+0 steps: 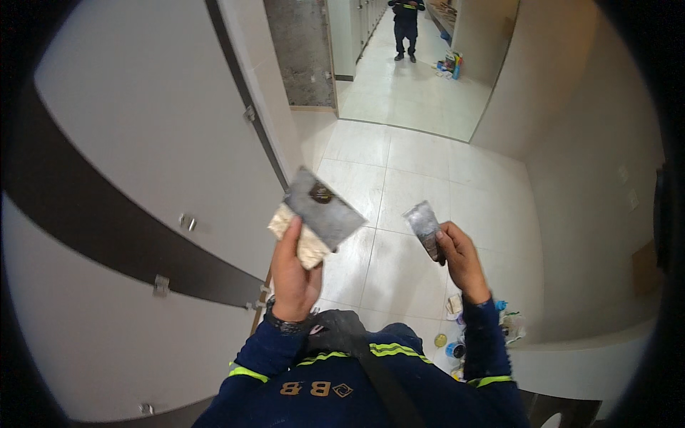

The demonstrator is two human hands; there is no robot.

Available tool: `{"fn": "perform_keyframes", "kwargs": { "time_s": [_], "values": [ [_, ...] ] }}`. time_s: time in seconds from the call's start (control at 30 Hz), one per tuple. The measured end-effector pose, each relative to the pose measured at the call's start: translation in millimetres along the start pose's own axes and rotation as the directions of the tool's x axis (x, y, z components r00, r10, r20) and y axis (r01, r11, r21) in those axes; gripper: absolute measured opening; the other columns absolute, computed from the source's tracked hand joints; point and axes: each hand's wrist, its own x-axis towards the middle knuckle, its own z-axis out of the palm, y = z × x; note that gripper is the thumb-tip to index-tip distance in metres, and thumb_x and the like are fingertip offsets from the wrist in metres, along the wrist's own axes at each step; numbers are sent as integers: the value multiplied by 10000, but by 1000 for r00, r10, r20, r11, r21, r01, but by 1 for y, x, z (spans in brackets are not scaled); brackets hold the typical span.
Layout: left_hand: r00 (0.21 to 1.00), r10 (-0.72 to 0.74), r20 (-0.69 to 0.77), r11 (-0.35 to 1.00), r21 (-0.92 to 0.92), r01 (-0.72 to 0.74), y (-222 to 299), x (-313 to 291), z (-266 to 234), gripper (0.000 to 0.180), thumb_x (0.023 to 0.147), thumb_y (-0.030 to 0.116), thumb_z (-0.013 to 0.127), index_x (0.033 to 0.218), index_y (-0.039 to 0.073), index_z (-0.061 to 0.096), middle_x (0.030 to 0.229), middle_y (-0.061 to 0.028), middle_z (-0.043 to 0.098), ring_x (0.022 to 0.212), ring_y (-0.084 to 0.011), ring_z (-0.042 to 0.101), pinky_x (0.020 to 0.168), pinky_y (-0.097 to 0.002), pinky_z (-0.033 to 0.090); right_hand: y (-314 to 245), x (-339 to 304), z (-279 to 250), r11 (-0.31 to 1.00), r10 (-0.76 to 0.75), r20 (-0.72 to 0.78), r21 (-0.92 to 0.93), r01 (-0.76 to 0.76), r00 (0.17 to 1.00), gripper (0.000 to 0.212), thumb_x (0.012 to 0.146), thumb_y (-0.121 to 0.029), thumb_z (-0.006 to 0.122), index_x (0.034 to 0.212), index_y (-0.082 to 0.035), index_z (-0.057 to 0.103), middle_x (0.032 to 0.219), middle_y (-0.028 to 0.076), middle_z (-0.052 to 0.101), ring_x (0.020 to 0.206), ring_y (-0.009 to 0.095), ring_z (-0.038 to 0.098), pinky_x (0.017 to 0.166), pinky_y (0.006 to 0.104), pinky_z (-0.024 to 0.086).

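Head view showed the left hand (294,274) with its grip closed on a flat grey square plate (325,208) backed by a crumpled beige rag (303,239), the plate tilted, its long axis running from 10 toward 4 o'clock, a dark blob near its top. The right hand (462,260) pinched a small grey scraper (422,225), blade pointing toward 11 o'clock, above the tiled floor (399,171).

white tile floor (399,178), pale walls (571,143) w/ dark band (107,235), corridor beyond

Both hands raised, left (294,274) and right (464,260) closed in grips
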Motion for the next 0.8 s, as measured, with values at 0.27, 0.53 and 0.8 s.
{"fn": "perform_keyframes", "kwargs": {
  "time_s": [0.27,0.53,0.8],
  "values": [
    [982,-5,-190,995,94,23,-20,188,-28,277,990,265,558,1213,100,563,1085,-44,663,946,-180,647,727,-351,536,-145,201,60,252,-770,554,-192,949,317,69,838,-98,581,838,-29,580,670,161,577,602,331,589,577,422,468],
    [921,52,-385,997,76,-24,-39,333,-42,233,993,258,553,1164,103,580,1045,-45,665,900,-197,636,729,-372,516,-145,365,75,96,-726,683,-14,995,80,76,859,-100,570,854,-24,571,680,166,561,615,324,584,590,417,462],
    [924,32,-382,999,24,-25,-62,473,-23,273,1002,259,539,1215,89,560,1099,-48,654,955,-197,635,787,-365,513,-152,512,62,-11,-655,755,42,999,-39,83,880,-102,560,869,-19,562,690,170,545,628,317,580,603,412,456]
  ]
}}
